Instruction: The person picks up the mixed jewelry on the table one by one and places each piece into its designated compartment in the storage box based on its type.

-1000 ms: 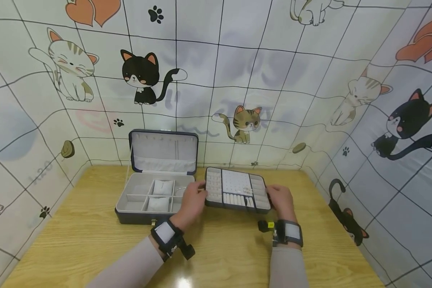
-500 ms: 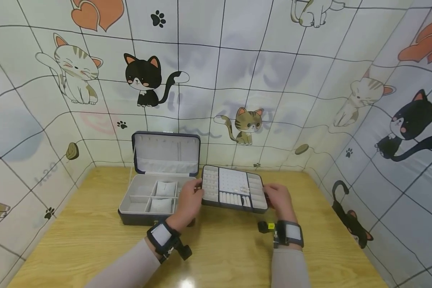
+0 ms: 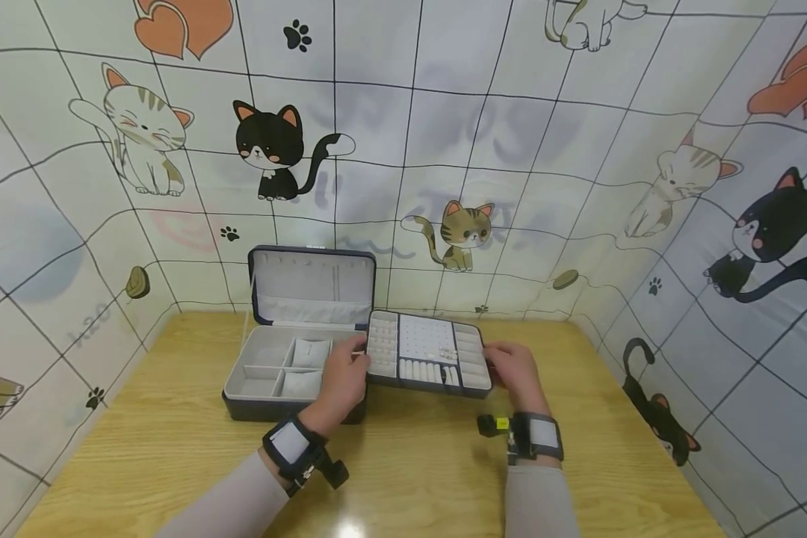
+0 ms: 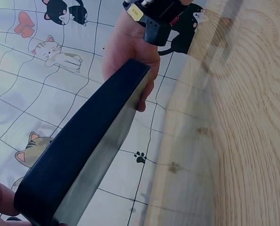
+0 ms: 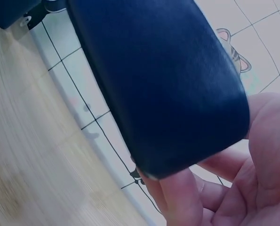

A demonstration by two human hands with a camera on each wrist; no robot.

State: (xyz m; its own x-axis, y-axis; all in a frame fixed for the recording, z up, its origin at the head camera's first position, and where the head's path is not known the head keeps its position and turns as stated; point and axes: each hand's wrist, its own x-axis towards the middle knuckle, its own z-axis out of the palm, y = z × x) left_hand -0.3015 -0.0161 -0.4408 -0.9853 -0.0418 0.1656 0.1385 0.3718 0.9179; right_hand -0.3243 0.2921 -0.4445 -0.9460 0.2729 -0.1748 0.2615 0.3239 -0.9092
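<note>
Both hands hold a navy jewelry tray [image 3: 427, 340] by its two short ends, raised off the table. Its pale inside has small compartments, a dotted panel with earrings and a row of ring rolls. My left hand [image 3: 343, 373] grips the left end, overlapping the right part of the jewelry box [image 3: 255, 407] in the head view. At the right end, my right hand [image 3: 516, 370] pinches the tray, thumb and fingers on opposite faces in the right wrist view. The box's lid [image 3: 312, 284] stands upright. Two white cushions [image 3: 311, 353] sit in its compartments; its right compartments are partly hidden.
A wooden table [image 3: 403, 463] lies under everything. Behind it and at both sides hangs a white gridded cloth [image 3: 363, 112] printed with cats. Each wrist carries a strapped camera, such as the right one [image 3: 536, 433].
The tray has moved left, toward the box, with both hands on its ends. Its left end now overlaps the box's right edge in the head view. The box stays where it was.
</note>
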